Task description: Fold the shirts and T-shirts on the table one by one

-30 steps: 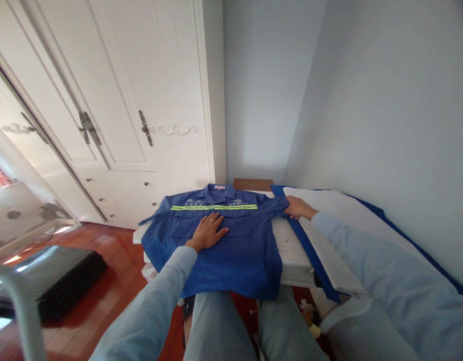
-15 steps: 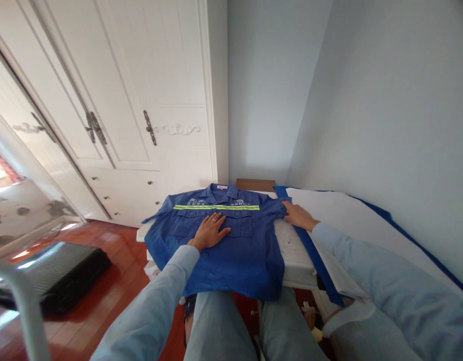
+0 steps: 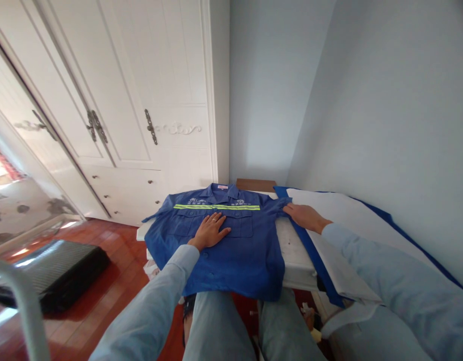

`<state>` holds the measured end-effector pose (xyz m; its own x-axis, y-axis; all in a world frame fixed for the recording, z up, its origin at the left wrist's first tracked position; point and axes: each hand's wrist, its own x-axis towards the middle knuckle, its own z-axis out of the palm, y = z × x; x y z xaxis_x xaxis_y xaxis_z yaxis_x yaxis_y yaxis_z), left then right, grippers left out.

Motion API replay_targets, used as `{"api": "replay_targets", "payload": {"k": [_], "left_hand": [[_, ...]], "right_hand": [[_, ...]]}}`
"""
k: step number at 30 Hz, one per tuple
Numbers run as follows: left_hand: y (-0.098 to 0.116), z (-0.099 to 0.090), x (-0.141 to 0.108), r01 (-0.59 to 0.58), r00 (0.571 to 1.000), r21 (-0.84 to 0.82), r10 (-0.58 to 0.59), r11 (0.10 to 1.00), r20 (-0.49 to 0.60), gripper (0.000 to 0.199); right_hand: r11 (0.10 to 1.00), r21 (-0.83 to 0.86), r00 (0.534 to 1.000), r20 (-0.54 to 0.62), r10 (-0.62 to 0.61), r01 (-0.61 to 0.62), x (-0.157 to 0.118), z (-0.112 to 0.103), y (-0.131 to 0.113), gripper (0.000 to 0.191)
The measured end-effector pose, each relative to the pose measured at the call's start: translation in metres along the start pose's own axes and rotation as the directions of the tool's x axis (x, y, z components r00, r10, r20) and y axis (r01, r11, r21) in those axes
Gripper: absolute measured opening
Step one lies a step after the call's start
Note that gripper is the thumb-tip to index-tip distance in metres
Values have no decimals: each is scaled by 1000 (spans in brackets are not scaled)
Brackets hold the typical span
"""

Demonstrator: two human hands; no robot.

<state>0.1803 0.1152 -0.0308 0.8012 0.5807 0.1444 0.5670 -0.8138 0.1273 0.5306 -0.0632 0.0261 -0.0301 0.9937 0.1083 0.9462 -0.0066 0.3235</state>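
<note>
A blue work shirt (image 3: 231, 250) with a yellow-and-silver reflective stripe lies front up, its collar away from me and its hem hanging over the near edge of a white table (image 3: 295, 250). My left hand (image 3: 210, 230), a ring on one finger, rests flat on the shirt's chest between the pockets, fingers spread. At the right side, my right hand (image 3: 304, 215) is closed on the end of the shirt's sleeve (image 3: 280, 204). The fingertips there are partly hidden by the cloth.
White sheets over blue material (image 3: 340, 220) lie right of the shirt, against the grey wall. A white wardrobe (image 3: 171, 75) stands behind. On the red wooden floor at left lies a black ribbed case (image 3: 58, 271), near a pale curved bar (image 3: 20, 291). A brown box (image 3: 256, 185) sits behind the table.
My right hand has moved slightly right, drawing the sleeve end outward so it looks straighter. My left hand stays in place on the shirt's chest.
</note>
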Motion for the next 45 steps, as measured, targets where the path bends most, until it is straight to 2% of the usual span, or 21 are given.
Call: {"api": "replay_targets", "payload": {"k": [4, 8, 12, 15, 20, 27, 33, 35, 38, 41, 43, 45], "left_hand": [[-1, 1, 0, -7, 1000, -1, 7, 1000, -11, 68], [-1, 2, 0, -4, 1000, -7, 4, 1000, -17, 68], [-2, 2, 0, -2, 1000, -6, 2, 1000, -6, 71], [-2, 2, 0, -3, 1000, -7, 3, 1000, -14, 71], [-1, 2, 0, -13, 1000, -8, 13, 1000, -26, 68], [1, 0, 0, 4, 1000, -23, -5, 1000, -15, 69], [2, -2, -1, 2, 1000, -20, -2, 1000, -1, 70], [1, -1, -1, -3, 1000, -19, 3, 1000, -7, 71], [1, -1, -1, -6, 1000, -11, 5, 1000, -9, 71], [1, -2, -1, -4, 1000, -5, 4, 1000, -2, 72], [2, -3, -1, -5, 1000, -2, 5, 1000, 4, 72], [3, -3, -2, -9, 1000, 1, 9, 1000, 8, 71]], "right_hand": [[989, -64, 977, -163, -139, 130, 0, -2, -12, 24], [973, -99, 952, -205, -225, 209, 5, -1, -22, 23], [987, -134, 958, -260, -123, 90, 14, 9, -26, 30], [983, -184, 959, -276, -61, 9, 20, 16, -26, 27], [975, -223, 962, -268, -60, -1, 22, 16, -14, 26], [961, -272, 945, -294, -140, 57, 16, 10, 13, 30], [948, -127, 918, -242, -316, 293, 15, 28, 27, 30], [944, -98, 906, -267, -329, 314, 14, 33, 28, 34], [973, -56, 920, -318, -230, 224, 16, 30, 25, 40], [996, 88, 945, -327, 6, 25, 29, 18, 17, 40], [970, 214, 959, -232, 163, -113, 44, 12, 9, 42], [937, 298, 972, -87, 217, -182, 62, 12, 2, 42]]}}
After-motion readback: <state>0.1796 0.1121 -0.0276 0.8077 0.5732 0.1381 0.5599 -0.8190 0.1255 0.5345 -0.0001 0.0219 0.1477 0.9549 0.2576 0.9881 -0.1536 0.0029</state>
